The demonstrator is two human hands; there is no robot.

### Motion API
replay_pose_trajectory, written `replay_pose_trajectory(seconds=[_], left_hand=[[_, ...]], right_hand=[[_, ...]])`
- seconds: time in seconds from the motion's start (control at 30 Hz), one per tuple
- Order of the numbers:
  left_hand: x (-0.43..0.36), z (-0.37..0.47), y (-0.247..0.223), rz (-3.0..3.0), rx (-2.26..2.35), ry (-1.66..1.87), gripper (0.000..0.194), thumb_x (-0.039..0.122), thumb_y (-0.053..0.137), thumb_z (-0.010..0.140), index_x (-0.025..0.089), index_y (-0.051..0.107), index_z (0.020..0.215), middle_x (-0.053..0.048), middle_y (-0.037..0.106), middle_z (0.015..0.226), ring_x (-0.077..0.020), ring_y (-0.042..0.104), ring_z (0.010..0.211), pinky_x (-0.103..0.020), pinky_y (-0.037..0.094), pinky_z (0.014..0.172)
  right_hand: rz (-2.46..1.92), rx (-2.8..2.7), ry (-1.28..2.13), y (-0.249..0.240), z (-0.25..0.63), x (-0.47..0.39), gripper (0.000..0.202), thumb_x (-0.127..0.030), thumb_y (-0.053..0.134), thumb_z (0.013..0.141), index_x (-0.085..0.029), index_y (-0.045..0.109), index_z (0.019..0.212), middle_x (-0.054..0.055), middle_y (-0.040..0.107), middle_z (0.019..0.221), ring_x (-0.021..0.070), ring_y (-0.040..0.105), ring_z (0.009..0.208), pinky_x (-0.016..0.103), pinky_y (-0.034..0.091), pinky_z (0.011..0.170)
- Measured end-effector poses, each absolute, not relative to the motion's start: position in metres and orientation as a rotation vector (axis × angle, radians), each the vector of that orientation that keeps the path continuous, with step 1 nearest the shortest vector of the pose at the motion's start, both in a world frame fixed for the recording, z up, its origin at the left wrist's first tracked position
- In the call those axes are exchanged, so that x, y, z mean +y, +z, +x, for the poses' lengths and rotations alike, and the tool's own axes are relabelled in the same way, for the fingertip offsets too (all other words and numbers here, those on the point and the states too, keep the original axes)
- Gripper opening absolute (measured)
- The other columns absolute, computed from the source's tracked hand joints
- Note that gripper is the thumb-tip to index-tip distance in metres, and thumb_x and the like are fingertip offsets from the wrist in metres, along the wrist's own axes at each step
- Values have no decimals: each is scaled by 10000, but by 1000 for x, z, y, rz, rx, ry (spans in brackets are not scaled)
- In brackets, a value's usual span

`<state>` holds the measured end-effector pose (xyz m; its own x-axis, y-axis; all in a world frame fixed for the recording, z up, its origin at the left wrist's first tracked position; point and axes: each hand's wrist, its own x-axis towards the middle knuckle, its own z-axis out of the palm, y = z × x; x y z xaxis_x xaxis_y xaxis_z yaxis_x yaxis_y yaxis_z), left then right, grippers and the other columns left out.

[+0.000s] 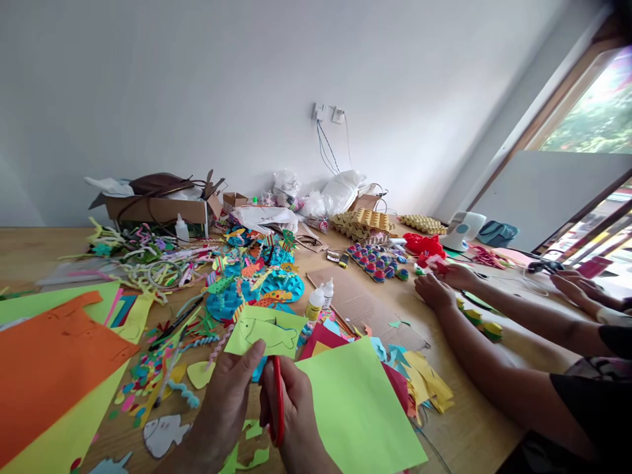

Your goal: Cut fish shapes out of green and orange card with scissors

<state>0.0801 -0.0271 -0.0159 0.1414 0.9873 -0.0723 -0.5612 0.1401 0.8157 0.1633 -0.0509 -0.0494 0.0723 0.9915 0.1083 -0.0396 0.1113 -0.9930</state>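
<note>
A light green paper piece point(271, 327) with a fish outline drawn on it is pinched in my left hand point(230, 388), thumb on top at its lower left edge. My right hand point(291, 401) is closed around the red handle of scissors point(278, 401), just below the paper. The scissor blades are hidden from view. A bit of blue point(259, 370) shows between the two hands. Right of my right hand lies a large green sheet point(360, 405). A white paper fish point(162, 434) rests on the table left of my left hand.
Orange paper point(59, 368) covers the left side. Glue bottles point(315, 304), colourful paper fish point(261, 270), pipe cleaners point(153, 263) and scraps spread over the table point(474, 421). Another person's arms point(474, 329) reach in from the right, near painted egg-carton pieces point(378, 263). More hands show farther right.
</note>
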Motion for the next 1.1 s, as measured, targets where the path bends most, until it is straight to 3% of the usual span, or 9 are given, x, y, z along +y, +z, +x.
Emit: replay_pose_trajectory(seconds=[0.13,0.27,0.37,0.47,0.6,0.73,0.93,1.1], left_hand=[[-28,78,-10,611,890,1370,181,322,805,597,185,689,572,56,548,364,-188,646,536,-254,514,548],[-26,77,0,593,877,1450,170,287,803,583,170,700,650,14,699,587,-203,689,680,-255,535,615],[-21,71,5,655,929,1484,150,270,790,586,168,682,604,-7,737,686,-219,695,756,-266,543,655],[-14,60,8,692,1026,1449,136,244,792,574,169,680,591,-3,739,658,-235,696,782,-296,544,713],[-7,45,12,806,1111,1406,191,198,807,565,182,723,736,16,754,688,-247,693,840,-295,534,740],[-6,42,13,931,1138,1320,286,230,825,552,184,747,823,-19,781,773,-270,696,813,-280,535,664],[-10,45,12,1064,1122,1220,239,311,737,690,199,744,901,-28,779,857,-261,689,830,-302,535,743],[-12,42,9,992,1001,1161,258,333,737,704,224,751,938,-8,780,903,-261,688,882,-286,545,762]], right_hand=[[-1171,-1249,1071,-54,157,-52,570,-712,380,823,-192,476,610,-42,404,419,96,378,385,193,312,367],[-1188,-1309,1135,-49,156,-55,563,-712,377,819,-193,516,653,-49,394,417,101,387,391,195,333,385],[-1205,-1379,1209,-39,165,-57,548,-707,379,813,-198,456,626,-56,392,424,90,368,381,190,318,385],[-1262,-1517,1282,-29,185,-64,511,-630,394,848,-192,413,587,-49,404,456,85,366,423,186,314,422],[-1379,-1719,1137,-17,218,-80,446,-523,508,842,-178,467,564,-23,446,525,104,363,506,200,284,459],[-1365,-1639,1078,-2,236,-90,419,-526,521,843,-192,499,591,-3,495,557,128,412,537,210,315,483],[-1316,-1733,1217,8,220,-70,370,-378,449,909,-188,434,593,-33,437,525,102,386,496,200,295,471],[-1244,-1708,1325,-3,212,-57,373,-401,395,936,-187,454,637,-37,463,505,88,396,455,181,296,438]])
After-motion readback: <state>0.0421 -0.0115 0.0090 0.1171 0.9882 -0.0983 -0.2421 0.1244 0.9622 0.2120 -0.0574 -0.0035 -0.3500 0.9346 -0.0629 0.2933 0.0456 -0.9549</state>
